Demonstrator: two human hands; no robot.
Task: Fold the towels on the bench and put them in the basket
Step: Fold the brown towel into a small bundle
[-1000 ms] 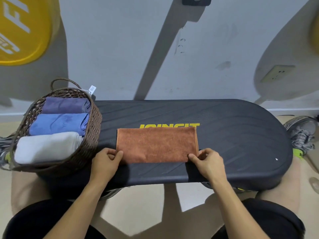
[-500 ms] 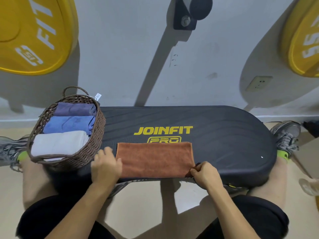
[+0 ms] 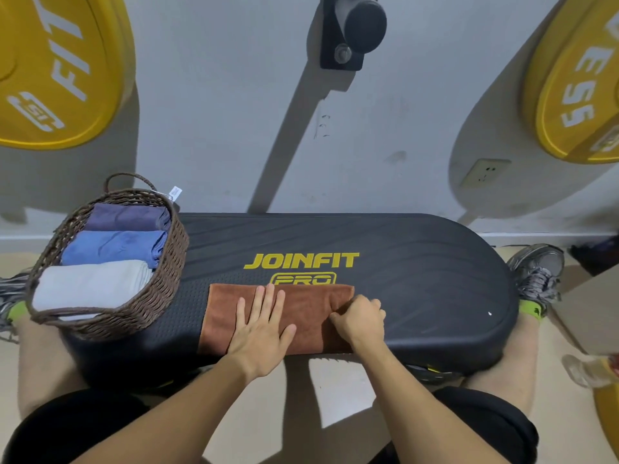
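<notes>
Now pressing flat, fingers spread, on the rust-brown folded microfibre towel (image 3: 301, 321), left hand (image 3: 259, 333) off its nine-o'clock edge while right hand (image 3: 360, 321) pinches the three-o'clock end for the next crosswise fold before the woven brown wicker basket (image 3: 167, 279).

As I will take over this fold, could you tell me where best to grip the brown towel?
Probably its right end, from the right: the brown towel lies flat, the left hand presses its middle, and the right hand already pinches there.

rust towel (image 3: 308, 316) folded flat, bench (image 3: 418, 279) front edge, wicker basket (image 3: 167, 283) w/ 3 folded
</notes>
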